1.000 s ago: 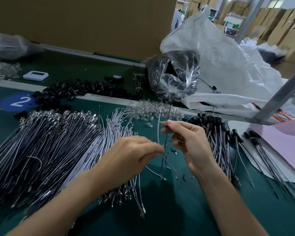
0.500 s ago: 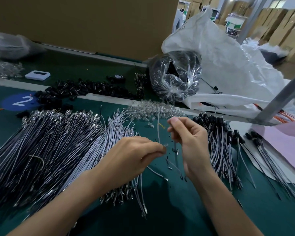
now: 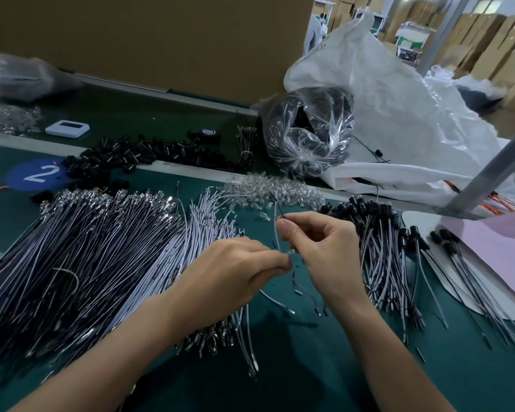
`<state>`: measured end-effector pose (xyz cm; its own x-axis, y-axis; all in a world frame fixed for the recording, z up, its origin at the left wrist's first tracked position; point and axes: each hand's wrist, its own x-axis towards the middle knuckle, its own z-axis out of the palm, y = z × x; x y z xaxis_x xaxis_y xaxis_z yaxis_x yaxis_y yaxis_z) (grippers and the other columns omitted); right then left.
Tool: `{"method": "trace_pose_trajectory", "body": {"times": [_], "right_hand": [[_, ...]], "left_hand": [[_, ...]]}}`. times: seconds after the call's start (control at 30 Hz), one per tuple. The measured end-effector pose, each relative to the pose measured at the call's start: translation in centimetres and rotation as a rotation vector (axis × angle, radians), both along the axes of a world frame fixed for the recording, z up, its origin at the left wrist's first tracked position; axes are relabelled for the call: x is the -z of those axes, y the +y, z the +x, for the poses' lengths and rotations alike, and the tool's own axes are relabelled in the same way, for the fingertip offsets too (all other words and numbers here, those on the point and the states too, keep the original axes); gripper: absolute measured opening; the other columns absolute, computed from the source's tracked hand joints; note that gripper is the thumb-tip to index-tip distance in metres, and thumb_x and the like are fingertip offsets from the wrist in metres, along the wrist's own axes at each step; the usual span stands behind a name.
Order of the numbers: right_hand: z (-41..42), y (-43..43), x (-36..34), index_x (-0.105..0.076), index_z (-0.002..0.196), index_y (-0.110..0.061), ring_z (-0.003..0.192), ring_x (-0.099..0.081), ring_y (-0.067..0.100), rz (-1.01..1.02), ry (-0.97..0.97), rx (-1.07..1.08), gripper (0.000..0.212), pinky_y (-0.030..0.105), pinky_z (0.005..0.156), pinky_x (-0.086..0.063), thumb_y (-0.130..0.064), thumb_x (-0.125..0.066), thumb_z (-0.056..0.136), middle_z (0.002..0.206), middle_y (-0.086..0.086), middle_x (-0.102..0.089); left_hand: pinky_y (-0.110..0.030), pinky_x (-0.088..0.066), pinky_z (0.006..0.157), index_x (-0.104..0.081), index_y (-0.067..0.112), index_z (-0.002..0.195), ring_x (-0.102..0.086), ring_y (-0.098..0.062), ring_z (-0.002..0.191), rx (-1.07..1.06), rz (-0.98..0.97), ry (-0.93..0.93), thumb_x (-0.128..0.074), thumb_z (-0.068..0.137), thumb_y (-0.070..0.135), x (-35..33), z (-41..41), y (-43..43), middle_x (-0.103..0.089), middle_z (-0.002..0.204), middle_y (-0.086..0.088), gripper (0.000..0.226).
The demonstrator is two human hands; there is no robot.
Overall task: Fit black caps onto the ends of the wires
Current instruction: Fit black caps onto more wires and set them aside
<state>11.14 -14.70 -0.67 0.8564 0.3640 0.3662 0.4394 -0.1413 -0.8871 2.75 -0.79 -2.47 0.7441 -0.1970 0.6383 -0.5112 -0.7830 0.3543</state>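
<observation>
Head view, read from left to right. A large heap of uncapped wires [image 3: 81, 257] is spread from the left edge of the green bench [image 3: 309, 370] toward its middle, with the bare metal ends pointing to the far edge. Just beyond this heap, a stock of loose black caps [image 3: 149, 156] is piled along the far strip of the bench.

Near the middle, the left hand [image 3: 235, 272] is closed, with its fingertips pinched on something small and glinting at the lower end of a single wire [image 3: 276, 233]. Whether a cap is held there cannot be told. Just beside it, the right hand [image 3: 318, 248] is closed on the same wire, which is pinched between thumb and forefinger. The wire rises above the thumb, and a thin dark strand is seen alongside it. A scatter of small clear pieces [image 3: 268, 191] lies behind the hands.

To the right of the hands, a smaller bundle of capped wires [image 3: 378, 251] is laid with the black caps toward the far edge. More finished pieces are fanned over a pink sheet [image 3: 500, 248] at the right edge.

The task is judged to be well short of half done, since the uncapped heap is far larger than the finished bundle. One wire is in hand and its fitting is not yet complete. The supply of caps appears ample.
</observation>
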Motion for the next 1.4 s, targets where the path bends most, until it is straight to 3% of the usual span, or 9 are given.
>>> {"method": "trace_pose_trajectory", "body": {"times": [0.17, 0.4, 0.6, 0.93, 1.07, 1.13, 1.27, 1.33, 1.4], "right_hand": [[0.4, 0.0, 0.0, -0.070, 0.076, -0.021, 0.058, -0.056, 0.006, -0.022, -0.035, 0.010, 0.015, 0.029, 0.059, -0.050, -0.013, -0.071, 0.088, 0.062, -0.009, -0.065], [2.3, -1.5, -0.3, -0.074, 0.079, -0.024, 0.061, -0.062, 0.008, 0.093, 0.045, 0.189, 0.014, 0.025, 0.065, -0.053, -0.012, -0.073, 0.086, 0.067, -0.002, -0.071], [1.7, -1.4, -0.6, -0.072, 0.082, -0.013, 0.057, -0.069, 0.016, 0.098, 0.153, 0.043, 0.006, 0.020, 0.053, -0.051, -0.012, -0.070, 0.088, 0.069, 0.005, -0.074], [-1.3, 0.6, -0.3, -0.067, 0.092, -0.001, 0.072, -0.074, 0.025, 0.252, 0.338, -0.156, 0.010, 0.025, 0.062, -0.057, -0.012, -0.065, 0.091, 0.077, 0.011, -0.075], [-1.7, 1.0, 0.0, -0.071, 0.085, -0.004, 0.068, -0.072, 0.021, 0.271, 0.353, -0.209, 0.006, 0.023, 0.060, -0.055, -0.008, -0.068, 0.088, 0.073, 0.011, -0.074], [-1.5, 0.9, 0.2, -0.072, 0.081, -0.008, 0.063, -0.068, 0.017, 0.276, 0.314, -0.197, 0.008, 0.022, 0.057, -0.053, -0.009, -0.068, 0.088, 0.069, 0.009, -0.071], [-0.6, 0.3, 0.4, -0.074, 0.078, -0.020, 0.058, -0.063, 0.009, 0.298, 0.146, -0.025, 0.013, 0.020, 0.052, -0.051, -0.013, -0.069, 0.089, 0.066, 0.002, -0.070], [0.2, -0.2, 0.6, -0.074, 0.082, -0.026, 0.053, -0.060, 0.007, 0.266, 0.024, 0.080, 0.016, 0.019, 0.048, -0.047, -0.013, -0.068, 0.089, 0.068, 0.001, -0.070], [0.8, -0.5, 0.8, -0.074, 0.089, -0.032, 0.055, -0.060, 0.006, 0.193, -0.092, 0.148, 0.020, 0.019, 0.050, -0.048, -0.013, -0.069, 0.088, 0.071, -0.003, -0.071]], "left_hand": [[-0.029, -0.054, 0.063, -0.074, 0.011, 0.094, -0.067, -0.014, 0.070, 0.001, -0.010, 0.018, -0.055, 0.094, 0.027, 0.0, 0.0, 0.1, -0.074, 0.083, 0.004, 0.025], [-0.027, -0.055, 0.067, -0.075, 0.013, 0.094, -0.068, -0.011, 0.074, -0.022, -0.020, 0.022, -0.058, 0.094, 0.026, -0.1, -0.2, -0.1, -0.074, 0.084, 0.006, 0.022], [-0.028, -0.054, 0.066, -0.075, 0.012, 0.095, -0.068, -0.012, 0.074, -0.024, -0.015, 0.027, -0.063, 0.093, 0.023, -0.2, -0.1, -0.1, -0.074, 0.085, 0.005, 0.016], [-0.030, -0.055, 0.068, -0.075, 0.010, 0.094, -0.069, -0.011, 0.077, 0.028, -0.051, 0.008, -0.056, 0.094, 0.027, 0.0, 0.0, 0.0, -0.075, 0.087, 0.004, 0.025], [-0.031, -0.055, 0.068, -0.074, 0.010, 0.095, -0.069, -0.012, 0.077, 0.016, -0.101, 0.027, -0.059, 0.093, 0.025, 0.1, 0.0, 0.0, -0.075, 0.088, 0.003, 0.022], [-0.031, -0.055, 0.071, -0.073, 0.011, 0.101, -0.069, -0.010, 0.079, 0.005, -0.139, 0.078, -0.068, 0.089, 0.022, 0.1, 0.0, -0.1, -0.075, 0.090, 0.002, 0.016], [-0.016, -0.053, 0.083, -0.065, 0.027, 0.122, -0.069, 0.001, 0.089, 0.130, -0.389, 0.480, -0.081, 0.076, 0.031, -2.1, -0.7, 0.1, -0.076, 0.096, 0.012, 0.048], [-0.015, -0.055, 0.079, -0.064, 0.040, 0.116, -0.070, 0.001, 0.084, 0.117, -0.359, 0.592, -0.072, 0.075, 0.047, -4.0, -1.0, 2.1, -0.075, 0.092, 0.018, 0.042], [-0.019, -0.057, 0.081, -0.062, 0.047, 0.107, -0.068, 0.003, 0.082, -0.123, -0.229, 0.604, -0.061, 0.078, 0.054, -5.6, -0.4, 5.4, -0.073, 0.090, 0.021, 0.030]]}}
